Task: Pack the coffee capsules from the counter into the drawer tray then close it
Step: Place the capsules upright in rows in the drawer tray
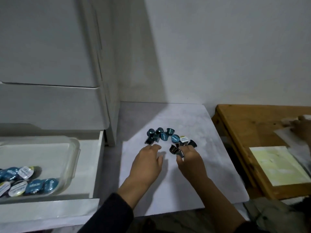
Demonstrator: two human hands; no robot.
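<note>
Several coffee capsules (168, 138) lay in a loose arc on the counter (193, 174), just beyond both hands. The right hand (190, 163) was nearer, fingers curled around capsules at the arc's right end; the left hand (148, 163) hovered open at its left end. The tray (74, 148) sat well apart to the left, in the open drawer (96, 165)

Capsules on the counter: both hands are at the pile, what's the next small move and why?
Probably close both hands around the capsules and scoop them up. The left hand reaches the pile's left end with fingers relaxed; the right hand already pinches a dark capsule at the right end. The pile lies loose between them, and the tray in the open drawer at left has room.
</note>
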